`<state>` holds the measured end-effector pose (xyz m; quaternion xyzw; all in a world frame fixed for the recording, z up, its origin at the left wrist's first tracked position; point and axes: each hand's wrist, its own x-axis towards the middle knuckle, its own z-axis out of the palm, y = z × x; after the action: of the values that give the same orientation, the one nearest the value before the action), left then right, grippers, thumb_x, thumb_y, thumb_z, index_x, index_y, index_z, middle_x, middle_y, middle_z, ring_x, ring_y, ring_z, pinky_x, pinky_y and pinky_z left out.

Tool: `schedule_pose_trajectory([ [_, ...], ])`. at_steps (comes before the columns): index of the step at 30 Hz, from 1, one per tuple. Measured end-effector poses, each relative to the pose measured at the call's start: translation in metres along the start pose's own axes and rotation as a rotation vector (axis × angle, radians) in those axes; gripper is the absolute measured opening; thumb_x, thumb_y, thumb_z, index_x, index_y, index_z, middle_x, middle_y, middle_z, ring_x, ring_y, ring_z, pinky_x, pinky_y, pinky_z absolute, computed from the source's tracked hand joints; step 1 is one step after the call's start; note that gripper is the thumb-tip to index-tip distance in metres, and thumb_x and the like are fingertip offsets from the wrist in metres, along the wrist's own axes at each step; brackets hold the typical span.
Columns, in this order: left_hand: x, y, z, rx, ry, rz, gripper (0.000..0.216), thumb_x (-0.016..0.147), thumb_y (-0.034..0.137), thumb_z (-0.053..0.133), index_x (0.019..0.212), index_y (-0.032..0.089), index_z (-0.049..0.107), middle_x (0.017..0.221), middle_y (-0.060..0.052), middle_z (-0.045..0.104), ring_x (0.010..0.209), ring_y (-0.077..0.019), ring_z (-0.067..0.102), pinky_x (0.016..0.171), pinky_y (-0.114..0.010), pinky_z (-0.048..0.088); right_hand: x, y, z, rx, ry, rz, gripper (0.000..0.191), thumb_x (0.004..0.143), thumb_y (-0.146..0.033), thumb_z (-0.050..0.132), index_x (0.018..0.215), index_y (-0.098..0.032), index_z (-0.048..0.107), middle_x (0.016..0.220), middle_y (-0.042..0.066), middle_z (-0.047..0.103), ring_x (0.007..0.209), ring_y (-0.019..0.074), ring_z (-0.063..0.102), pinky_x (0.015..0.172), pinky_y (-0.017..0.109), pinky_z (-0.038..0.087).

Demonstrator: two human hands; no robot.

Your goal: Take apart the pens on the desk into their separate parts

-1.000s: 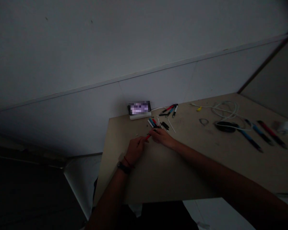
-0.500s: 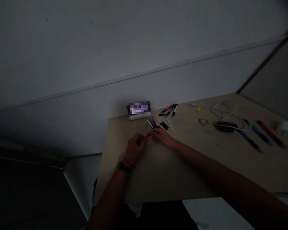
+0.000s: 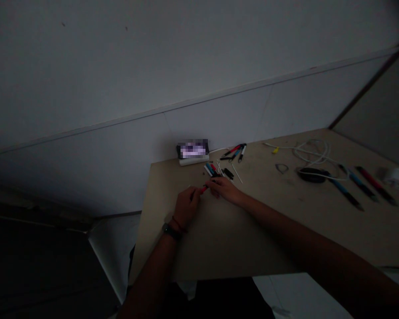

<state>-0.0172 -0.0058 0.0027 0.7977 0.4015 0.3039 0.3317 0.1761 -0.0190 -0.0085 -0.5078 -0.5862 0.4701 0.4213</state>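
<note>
Both of my hands meet over the far left part of a wooden table. My left hand, with a dark wristband, is closed around one end of a red pen. My right hand pinches the pen's other end with curled fingers. Just beyond my hands lies a small heap of pen parts: blue, red and black pieces and thin white refills. The room is dim, so fine detail is hard to make out.
A phone leans on a white block against the wall. A few pens lie beside it. To the right are a coiled white cable, a dark oval object, and blue and red pens. The table's left edge drops to the floor.
The hands have barely moved. The red pen between them shifted slightly, with less of it showing between the fingers than half a second ago.
</note>
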Motion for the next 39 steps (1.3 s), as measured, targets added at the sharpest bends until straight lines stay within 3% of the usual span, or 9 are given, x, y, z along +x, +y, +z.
schedule_pose_trajectory([
  [6,-0.0017,0.0005,0.0016,-0.064,0.032,-0.009,0.033,0.087,0.046,0.063,0.105,0.018,0.061,0.074,0.002,0.062,0.063,-0.0122,0.054,0.060,-0.024,0.040,-0.0011,-0.0020,0.0016,-0.011,0.020,0.006,0.057,0.082,-0.073,0.052,0.059,-0.020,0.051,0.047,-0.002,0.051,0.045,0.0113,0.047,0.049,0.026,0.036],
  [9,-0.0021,-0.0004,0.0022,-0.052,0.051,-0.011,0.032,0.084,0.045,0.068,0.101,0.019,0.060,0.078,0.001,0.064,0.064,-0.0117,0.054,0.061,-0.023,0.041,-0.0017,-0.0035,0.0014,-0.005,0.009,0.010,0.057,0.081,-0.073,0.052,0.059,-0.020,0.051,0.048,-0.002,0.051,0.045,0.0114,0.047,0.049,0.026,0.036],
  [14,-0.0009,-0.0009,0.0022,-0.043,0.043,-0.008,0.027,0.090,0.045,0.060,0.090,0.018,0.060,0.076,0.000,0.064,0.065,-0.0120,0.054,0.061,-0.024,0.040,-0.0015,-0.0055,0.0001,-0.024,-0.002,0.015,0.056,0.083,-0.071,0.051,0.060,-0.020,0.052,0.049,-0.001,0.053,0.047,0.0121,0.049,0.051,0.027,0.038],
  [25,-0.0024,-0.0018,0.0002,0.017,-0.009,-0.019,0.043,0.100,0.042,0.038,0.083,0.017,0.068,0.065,-0.001,0.061,0.063,-0.0142,0.056,0.061,-0.025,0.039,-0.0011,-0.0027,-0.0012,-0.007,-0.027,0.005,0.051,0.084,-0.065,0.055,0.061,-0.019,0.053,0.050,-0.001,0.054,0.048,0.0117,0.050,0.052,0.026,0.040],
  [29,-0.0017,-0.0014,0.0006,-0.023,-0.015,-0.016,0.041,0.098,0.046,0.043,0.093,0.017,0.070,0.065,0.000,0.061,0.062,-0.0135,0.055,0.060,-0.025,0.039,-0.0006,-0.0010,-0.0006,0.034,-0.018,0.019,0.052,0.082,-0.067,0.056,0.062,-0.019,0.053,0.049,-0.003,0.053,0.046,0.0113,0.050,0.050,0.026,0.039],
  [33,-0.0014,-0.0002,0.0014,-0.036,0.016,-0.028,0.037,0.087,0.051,0.062,0.105,0.018,0.066,0.067,0.002,0.061,0.059,-0.0118,0.052,0.058,-0.023,0.039,-0.0016,-0.0038,-0.0002,0.045,-0.014,0.020,0.051,0.081,-0.067,0.058,0.062,-0.020,0.052,0.049,-0.003,0.053,0.046,0.0116,0.050,0.049,0.026,0.039],
  [39,-0.0010,-0.0011,0.0019,-0.046,0.043,-0.023,0.030,0.088,0.047,0.062,0.092,0.018,0.063,0.076,0.000,0.066,0.065,-0.0121,0.056,0.061,-0.023,0.042,-0.0012,-0.0028,0.0000,0.033,-0.012,0.019,0.050,0.084,-0.064,0.056,0.062,-0.020,0.052,0.049,-0.002,0.054,0.046,0.0116,0.050,0.050,0.026,0.039],
])
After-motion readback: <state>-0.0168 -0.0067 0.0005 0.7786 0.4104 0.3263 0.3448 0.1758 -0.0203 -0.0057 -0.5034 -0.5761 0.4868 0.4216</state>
